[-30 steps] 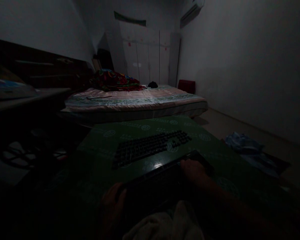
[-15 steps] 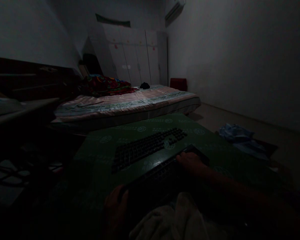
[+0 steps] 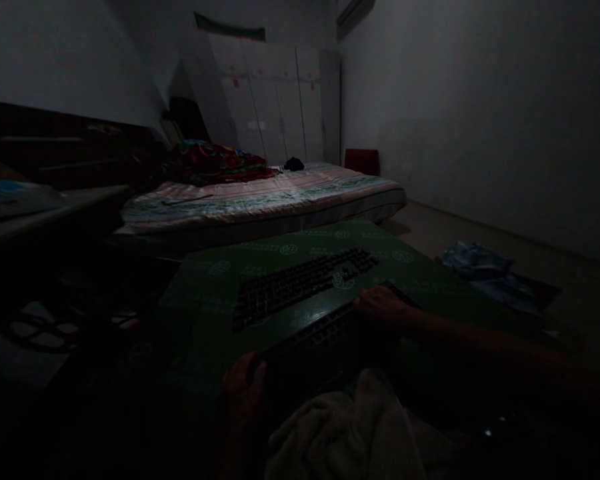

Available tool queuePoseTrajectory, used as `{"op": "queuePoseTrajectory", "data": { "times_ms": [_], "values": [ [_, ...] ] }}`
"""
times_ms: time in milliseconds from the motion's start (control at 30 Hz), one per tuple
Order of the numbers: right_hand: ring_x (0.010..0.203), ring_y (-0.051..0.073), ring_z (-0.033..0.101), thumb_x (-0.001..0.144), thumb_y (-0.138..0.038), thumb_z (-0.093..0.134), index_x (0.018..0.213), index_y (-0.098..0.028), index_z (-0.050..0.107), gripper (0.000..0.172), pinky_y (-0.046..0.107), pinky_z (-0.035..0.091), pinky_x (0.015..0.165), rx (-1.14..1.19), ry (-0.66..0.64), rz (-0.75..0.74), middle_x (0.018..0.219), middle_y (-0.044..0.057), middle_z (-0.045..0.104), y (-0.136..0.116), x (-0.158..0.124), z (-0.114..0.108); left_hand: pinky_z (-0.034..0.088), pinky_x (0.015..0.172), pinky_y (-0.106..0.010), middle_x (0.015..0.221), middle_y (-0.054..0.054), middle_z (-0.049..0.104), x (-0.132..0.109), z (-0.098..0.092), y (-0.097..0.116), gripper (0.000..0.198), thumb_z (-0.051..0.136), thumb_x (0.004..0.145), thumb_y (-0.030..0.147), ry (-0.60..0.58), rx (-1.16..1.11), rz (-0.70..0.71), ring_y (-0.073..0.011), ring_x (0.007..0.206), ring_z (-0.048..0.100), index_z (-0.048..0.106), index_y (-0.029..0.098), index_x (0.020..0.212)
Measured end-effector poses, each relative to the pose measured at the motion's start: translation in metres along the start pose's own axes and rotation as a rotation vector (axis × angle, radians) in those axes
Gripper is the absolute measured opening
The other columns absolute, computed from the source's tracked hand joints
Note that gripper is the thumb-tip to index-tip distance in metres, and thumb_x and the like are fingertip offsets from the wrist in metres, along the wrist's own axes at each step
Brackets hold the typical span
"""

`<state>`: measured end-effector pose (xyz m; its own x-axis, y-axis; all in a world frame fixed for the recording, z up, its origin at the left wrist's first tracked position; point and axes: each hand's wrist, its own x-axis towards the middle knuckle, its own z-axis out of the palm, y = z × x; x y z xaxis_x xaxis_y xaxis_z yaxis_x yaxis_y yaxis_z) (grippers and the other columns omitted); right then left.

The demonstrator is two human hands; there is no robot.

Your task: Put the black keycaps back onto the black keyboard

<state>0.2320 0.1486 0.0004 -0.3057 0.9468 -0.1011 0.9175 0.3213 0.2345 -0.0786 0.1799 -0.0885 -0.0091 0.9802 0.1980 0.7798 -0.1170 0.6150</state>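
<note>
A dark keyboard (image 3: 307,353) lies at a slant on the green tabletop (image 3: 200,293), its near side lost in shadow. My left hand (image 3: 243,387) is closed around its left end, thumb over the edge. At the right part of the keyboard, my right hand (image 3: 383,305) has its fingers curled over the top side. Just beyond lie black keycaps (image 3: 290,283), laid out in keyboard rows, with green showing between some of them. A crumpled beige cloth (image 3: 340,433) is at the near side, close below the keyboard.
A bed (image 3: 260,200) with a striped sheet and a red patterned blanket (image 3: 220,163) stands beyond the table. On the left is a side table (image 3: 75,200). Bluish cloth (image 3: 485,267) lies to the right. A wardrobe (image 3: 275,100) stands at the back. The room is very dim.
The whole view has shifted slightly, so things appear a little higher and further right. Both hands stay on the keyboard; the right hand's fingers look more curled in.
</note>
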Motion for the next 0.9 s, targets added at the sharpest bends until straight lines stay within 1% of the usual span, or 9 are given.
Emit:
{"op": "queuePoseTrajectory", "data": {
  "times_ms": [133, 233, 367, 467, 567, 667, 767, 900],
  "values": [
    [0.087, 0.024, 0.062, 0.081, -0.011, 0.045, 0.091, -0.009, 0.065, 0.023, 0.032, 0.046, 0.073, 0.018, -0.083, 0.047, 0.092, 0.018, 0.065, -0.003, 0.007, -0.014, 0.043, 0.089, -0.040, 0.106, -0.010, 0.062, 0.000, 0.000, 0.003, 0.041, 0.040, 0.073, 0.043, -0.002, 0.020, 0.026, -0.0262, 0.101, 0.053, 0.060, 0.016, 0.097],
    [0.088, 0.029, 0.062, 0.080, -0.011, 0.046, 0.092, -0.008, 0.066, 0.024, 0.037, 0.048, 0.071, 0.038, -0.129, 0.079, 0.092, 0.019, 0.066, -0.005, 0.016, -0.019, 0.042, 0.088, -0.039, 0.104, -0.009, 0.062, -0.001, 0.002, 0.005, 0.037, 0.042, 0.073, 0.041, 0.021, 0.026, 0.053, -0.0255, 0.099, 0.054, 0.060, 0.017, 0.094],
    [0.090, 0.030, 0.062, 0.079, -0.011, 0.046, 0.093, -0.008, 0.066, 0.025, 0.039, 0.049, 0.072, 0.063, -0.163, 0.099, 0.092, 0.019, 0.066, -0.006, 0.022, -0.018, 0.043, 0.087, -0.038, 0.103, -0.010, 0.063, 0.000, 0.004, 0.007, 0.036, 0.043, 0.073, 0.041, 0.034, 0.038, 0.036, -0.0253, 0.099, 0.055, 0.061, 0.017, 0.094],
    [0.093, 0.029, 0.061, 0.081, -0.012, 0.044, 0.096, -0.008, 0.066, 0.027, 0.040, 0.049, 0.074, 0.080, -0.179, 0.141, 0.095, 0.020, 0.066, -0.004, 0.022, -0.017, 0.043, 0.087, -0.038, 0.103, -0.010, 0.062, -0.001, 0.003, 0.008, 0.036, 0.042, 0.075, 0.040, 0.026, 0.055, 0.044, -0.0252, 0.099, 0.055, 0.060, 0.016, 0.095],
    [0.094, 0.028, 0.061, 0.081, -0.014, 0.045, 0.099, -0.009, 0.065, 0.028, 0.038, 0.049, 0.073, 0.105, -0.200, 0.200, 0.101, 0.020, 0.065, -0.001, 0.021, -0.017, 0.043, 0.086, -0.038, 0.105, -0.011, 0.062, -0.001, 0.002, 0.007, 0.039, 0.041, 0.076, 0.041, 0.015, 0.071, 0.046, -0.0255, 0.098, 0.054, 0.060, 0.015, 0.098],
    [0.094, 0.026, 0.061, 0.081, -0.016, 0.046, 0.102, -0.012, 0.064, 0.028, 0.036, 0.050, 0.072, 0.138, -0.224, 0.246, 0.104, 0.018, 0.064, 0.000, 0.020, -0.017, 0.043, 0.086, -0.037, 0.105, -0.010, 0.062, 0.000, 0.002, 0.008, 0.038, 0.041, 0.076, 0.040, 0.016, 0.075, 0.047, -0.0254, 0.098, 0.055, 0.060, 0.015, 0.099],
    [0.096, 0.026, 0.060, 0.079, -0.016, 0.048, 0.104, -0.013, 0.063, 0.029, 0.036, 0.050, 0.074, 0.162, -0.236, 0.264, 0.106, 0.016, 0.064, -0.002, 0.020, -0.016, 0.043, 0.086, -0.038, 0.103, -0.010, 0.063, 0.000, 0.003, 0.009, 0.037, 0.041, 0.076, 0.039, 0.022, 0.080, 0.062, -0.0259, 0.098, 0.055, 0.060, 0.015, 0.097],
    [0.097, 0.027, 0.060, 0.078, -0.015, 0.050, 0.104, -0.011, 0.063, 0.030, 0.037, 0.049, 0.075, 0.181, -0.249, 0.286, 0.105, 0.018, 0.064, -0.004, 0.020, -0.017, 0.043, 0.087, -0.038, 0.104, -0.013, 0.062, 0.001, 0.003, 0.011, 0.040, 0.040, 0.075, 0.039, 0.028, 0.075, 0.079, -0.0267, 0.098, 0.055, 0.060, 0.012, 0.097]
  ]
}}
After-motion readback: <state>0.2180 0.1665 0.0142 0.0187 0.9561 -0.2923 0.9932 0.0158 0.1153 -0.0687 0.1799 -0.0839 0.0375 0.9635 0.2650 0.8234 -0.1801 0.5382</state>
